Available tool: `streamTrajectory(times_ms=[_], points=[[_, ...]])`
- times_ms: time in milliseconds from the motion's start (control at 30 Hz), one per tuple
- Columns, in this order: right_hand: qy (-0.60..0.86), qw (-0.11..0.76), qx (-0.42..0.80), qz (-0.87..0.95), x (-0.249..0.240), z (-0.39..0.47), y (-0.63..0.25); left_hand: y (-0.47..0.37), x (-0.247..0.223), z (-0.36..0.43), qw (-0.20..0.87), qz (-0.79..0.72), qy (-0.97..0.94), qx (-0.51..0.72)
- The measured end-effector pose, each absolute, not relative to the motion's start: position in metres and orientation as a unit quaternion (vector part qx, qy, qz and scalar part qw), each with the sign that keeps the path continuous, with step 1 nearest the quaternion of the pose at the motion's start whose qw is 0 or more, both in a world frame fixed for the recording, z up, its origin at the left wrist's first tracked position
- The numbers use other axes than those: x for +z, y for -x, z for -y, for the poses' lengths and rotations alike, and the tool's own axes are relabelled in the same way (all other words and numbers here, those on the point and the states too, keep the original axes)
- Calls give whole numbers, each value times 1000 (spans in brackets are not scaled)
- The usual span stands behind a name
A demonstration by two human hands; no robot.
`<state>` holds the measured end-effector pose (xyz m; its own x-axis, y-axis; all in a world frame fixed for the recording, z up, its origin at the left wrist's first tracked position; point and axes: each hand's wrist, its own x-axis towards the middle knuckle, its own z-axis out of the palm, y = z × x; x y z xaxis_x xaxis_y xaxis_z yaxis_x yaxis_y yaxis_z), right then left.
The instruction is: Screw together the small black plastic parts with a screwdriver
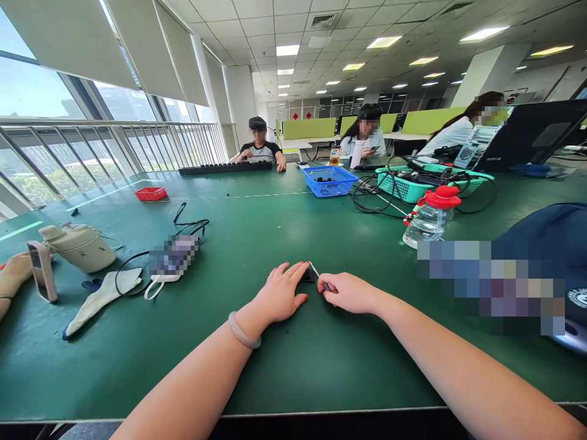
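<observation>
A small dark flat piece (pixel 309 274) lies on the green table between my two hands. My left hand (pixel 280 294) rests palm down with its fingers stretched out, the fingertips touching the piece at its left side. A pale ring is round that wrist. My right hand (pixel 343 292) is closed round a slim tool (pixel 314 269) with a thin, light-coloured tip. The tool slants up and left, its tip at the right edge of the dark piece. My right fingers hide most of the tool's handle.
A clear bottle with a red lid (pixel 428 220), a green basket of cables (pixel 408 185) and a blue basket (pixel 329 182) stand right of centre. At left are a beige flask (pixel 85 249), a glove (pixel 103 299) and a cabled phone (pixel 174 256). People sit beyond.
</observation>
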<state>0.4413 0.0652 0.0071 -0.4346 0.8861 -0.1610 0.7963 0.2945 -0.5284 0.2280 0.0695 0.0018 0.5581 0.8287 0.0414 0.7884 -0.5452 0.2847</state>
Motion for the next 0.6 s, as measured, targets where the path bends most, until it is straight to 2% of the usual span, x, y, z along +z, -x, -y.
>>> streamTrajectory(times_ms=[233, 433, 600], points=[[514, 75, 297, 801, 6, -70, -444, -229, -1, -64, -18, -547, -836, 45], [526, -3, 259, 810, 16, -71, -439, -232, 7, -60, -25, -609, -792, -45], [536, -31, 231, 812, 23, -66, -434, -233, 10, -59, -35, -614, -786, -67]])
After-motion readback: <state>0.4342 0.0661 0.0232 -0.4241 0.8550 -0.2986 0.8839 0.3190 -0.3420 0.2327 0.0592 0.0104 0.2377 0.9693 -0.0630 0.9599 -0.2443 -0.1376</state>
